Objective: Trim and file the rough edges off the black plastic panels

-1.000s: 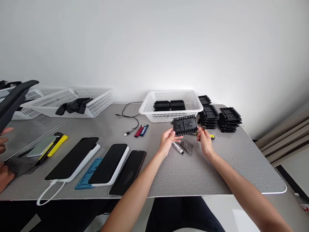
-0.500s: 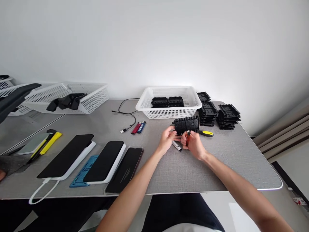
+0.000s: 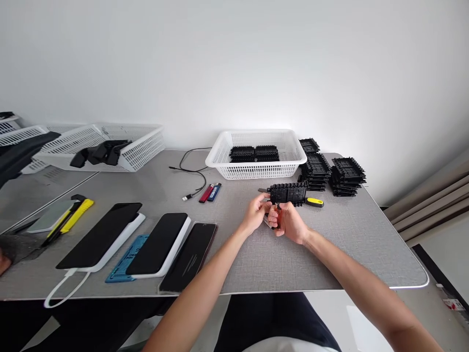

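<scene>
My left hand [image 3: 254, 215] pinches the left edge of a black ribbed plastic part [image 3: 288, 193], held tilted above the grey table [image 3: 351, 244]. My right hand [image 3: 289, 222] is closed just below the part around a small red object [image 3: 279, 215] that I cannot name. A yellow-handled tool [image 3: 314, 201] lies on the table right behind the part. A marker lies under my hands, mostly hidden.
Behind stands a white basket [image 3: 256, 168] with black parts; stacks of the same parts [image 3: 346, 177] sit at its right. Red and blue lighters [image 3: 210, 192], a cable [image 3: 194, 176], phones on white blocks [image 3: 157, 244], a yellow cutter [image 3: 75, 215] and more baskets [image 3: 110, 146] lie left. Another person's hand [image 3: 3, 261] shows at far left.
My right hand left the part's right end, came in under it and closed on a small red object. The part tipped up edge-on. The view shifted slightly.
</scene>
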Motion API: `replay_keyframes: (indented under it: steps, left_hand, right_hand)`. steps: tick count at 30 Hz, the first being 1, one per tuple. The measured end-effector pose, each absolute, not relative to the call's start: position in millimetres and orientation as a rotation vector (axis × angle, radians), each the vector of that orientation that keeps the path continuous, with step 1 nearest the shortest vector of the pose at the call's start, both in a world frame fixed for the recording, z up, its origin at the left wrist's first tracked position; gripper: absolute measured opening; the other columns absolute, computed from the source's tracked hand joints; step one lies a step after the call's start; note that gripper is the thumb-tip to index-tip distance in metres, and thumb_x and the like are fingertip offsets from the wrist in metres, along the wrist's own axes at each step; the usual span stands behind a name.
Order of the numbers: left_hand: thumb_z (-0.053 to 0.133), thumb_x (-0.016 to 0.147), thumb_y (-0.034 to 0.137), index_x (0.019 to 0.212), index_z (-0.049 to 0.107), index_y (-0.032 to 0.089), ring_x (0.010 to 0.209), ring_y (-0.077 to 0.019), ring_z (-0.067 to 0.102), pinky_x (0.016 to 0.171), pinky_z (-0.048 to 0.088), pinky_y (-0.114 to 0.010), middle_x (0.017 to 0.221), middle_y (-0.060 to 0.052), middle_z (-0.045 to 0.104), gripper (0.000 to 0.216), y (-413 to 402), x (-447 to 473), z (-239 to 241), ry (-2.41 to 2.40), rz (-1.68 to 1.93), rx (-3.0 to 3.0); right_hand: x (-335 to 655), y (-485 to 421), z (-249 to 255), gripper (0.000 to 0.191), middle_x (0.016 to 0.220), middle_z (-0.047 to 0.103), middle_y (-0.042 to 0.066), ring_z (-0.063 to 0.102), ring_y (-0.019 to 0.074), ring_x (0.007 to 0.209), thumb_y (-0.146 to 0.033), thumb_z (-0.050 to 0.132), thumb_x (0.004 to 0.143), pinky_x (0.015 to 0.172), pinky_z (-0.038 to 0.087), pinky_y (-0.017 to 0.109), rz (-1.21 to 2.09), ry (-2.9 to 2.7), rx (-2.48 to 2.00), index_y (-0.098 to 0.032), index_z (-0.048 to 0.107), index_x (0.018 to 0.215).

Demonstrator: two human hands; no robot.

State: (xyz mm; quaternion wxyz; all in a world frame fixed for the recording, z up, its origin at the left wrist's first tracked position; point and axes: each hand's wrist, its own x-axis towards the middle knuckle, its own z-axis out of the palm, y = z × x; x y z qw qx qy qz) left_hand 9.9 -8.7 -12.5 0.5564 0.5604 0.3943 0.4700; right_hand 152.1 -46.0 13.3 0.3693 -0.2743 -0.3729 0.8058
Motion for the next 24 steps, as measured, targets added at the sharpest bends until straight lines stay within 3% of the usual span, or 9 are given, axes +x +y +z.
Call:
replay_keyframes:
  steps: [11, 24]
  left_hand:
    - [0.055, 0.081, 0.026, 0.102, 0.057, 0.018, 0.056, -0.0094, 0.052, 0.055, 0.044, -0.021, 0.062, 0.004, 0.055, 0.022, -12.8, 13.5, -14.0, 0.871, 1.001, 1.396]
    - [0.059, 0.081, 0.028, 0.102, 0.058, 0.018, 0.058, -0.009, 0.054, 0.054, 0.041, -0.02, 0.067, 0.003, 0.059, 0.023, -14.2, 15.5, -14.0, 0.836, 0.969, 1.373]
  right_hand:
    - [159.9, -43.9, 21.5, 0.028, 0.066, 0.028, -0.003, 0.022, 0.011, 0.056, -0.048, 0.046, 0.073, 0.044, 0.012, 0.021, 2.125, -0.874, -0.795, -0.021, 0.038, 0.068]
    - [164.8, -42.6, 28.7, 0.024, 0.065, 0.026, -0.004, 0.022, 0.0095, 0.053, -0.043, 0.044, 0.07, 0.044, 0.011, 0.02, 2.225, -0.727, -0.799, -0.02, 0.038, 0.068]
